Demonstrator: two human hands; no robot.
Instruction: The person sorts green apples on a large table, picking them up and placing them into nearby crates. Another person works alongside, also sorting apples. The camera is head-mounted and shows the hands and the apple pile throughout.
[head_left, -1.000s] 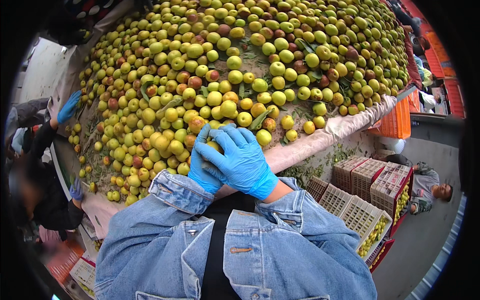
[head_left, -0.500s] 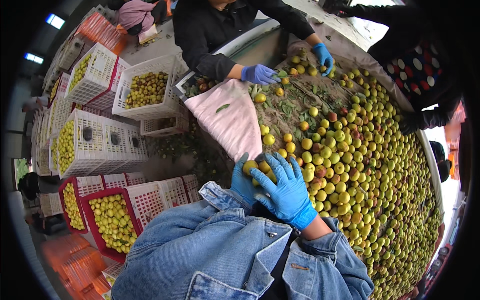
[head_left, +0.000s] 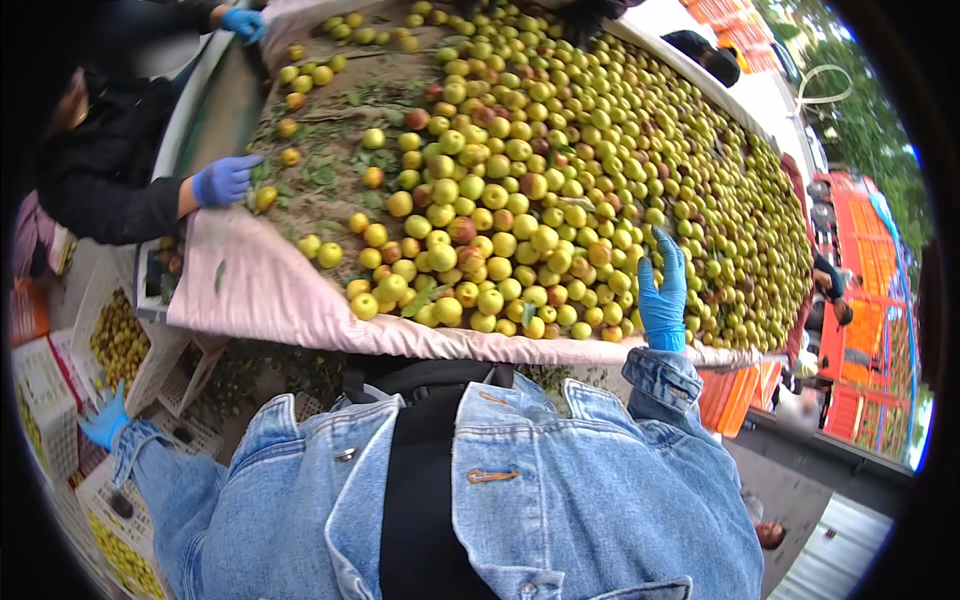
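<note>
While the left hand (head_left: 104, 420) is spread near a crate (head_left: 163, 355) at lower left, the right hand (head_left: 663, 300), fingers apart, hangs right of centre over fruit (head_left: 545, 238) heaped toward upper right. Each looks light, firm, easily bruised: best cupped round its middle.

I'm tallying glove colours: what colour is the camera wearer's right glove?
The right glove is bright blue, best seen in the head view.

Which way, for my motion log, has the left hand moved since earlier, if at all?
Yes: the left hand has moved left, away from the pink cloth, toward the white crates.
</note>
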